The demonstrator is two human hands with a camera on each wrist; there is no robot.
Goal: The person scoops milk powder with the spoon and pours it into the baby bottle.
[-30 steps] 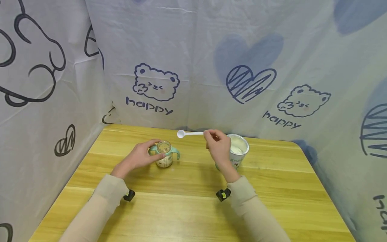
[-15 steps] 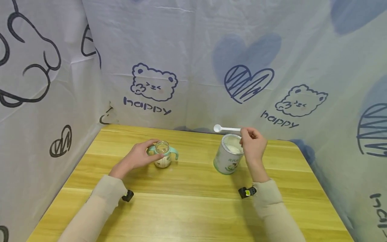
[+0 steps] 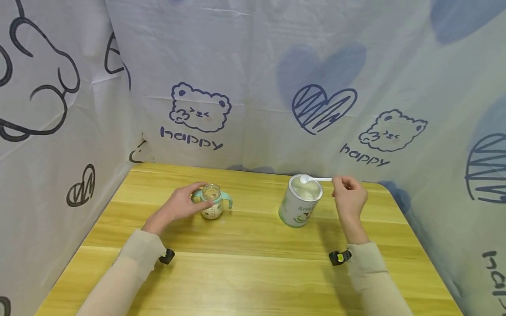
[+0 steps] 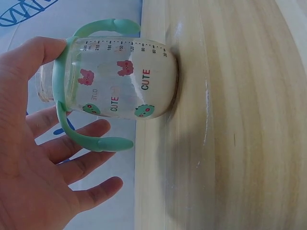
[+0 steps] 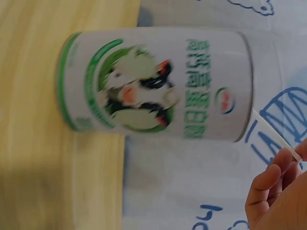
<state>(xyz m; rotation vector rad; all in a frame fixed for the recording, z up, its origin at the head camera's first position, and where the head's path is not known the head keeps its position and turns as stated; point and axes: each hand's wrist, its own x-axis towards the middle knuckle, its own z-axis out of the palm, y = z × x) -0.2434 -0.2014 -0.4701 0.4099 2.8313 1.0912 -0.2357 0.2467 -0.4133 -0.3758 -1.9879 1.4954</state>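
On the left, a clear baby bottle [image 3: 212, 210] with mint-green handles stands upright and uncapped, with pale powder or liquid inside. My left hand [image 3: 182, 202] grips its collar between thumb and index finger; the other fingers spread out behind the bottle in the left wrist view, where printed marks and "CUTE" show on the glass [image 4: 127, 79]. Farther right stands an open milk powder can [image 3: 298, 211] with a cow picture [image 5: 139, 91] and pale powder inside. Beside it, my right hand [image 3: 351, 197] pinches the handle end of a white measuring spoon [image 3: 318, 179], its bowl over the can's mouth.
The wooden table [image 3: 245, 263] has its far edge just behind the can and bottle. A pale printed curtain [image 3: 253, 87] hangs behind it and along the sides. Dark wrist cameras are strapped to both wrists.
My right hand has moved right with the spoon, from left of the can to its right side, then lowered the spoon's bowl to the can's mouth. The left hand stays on the bottle.
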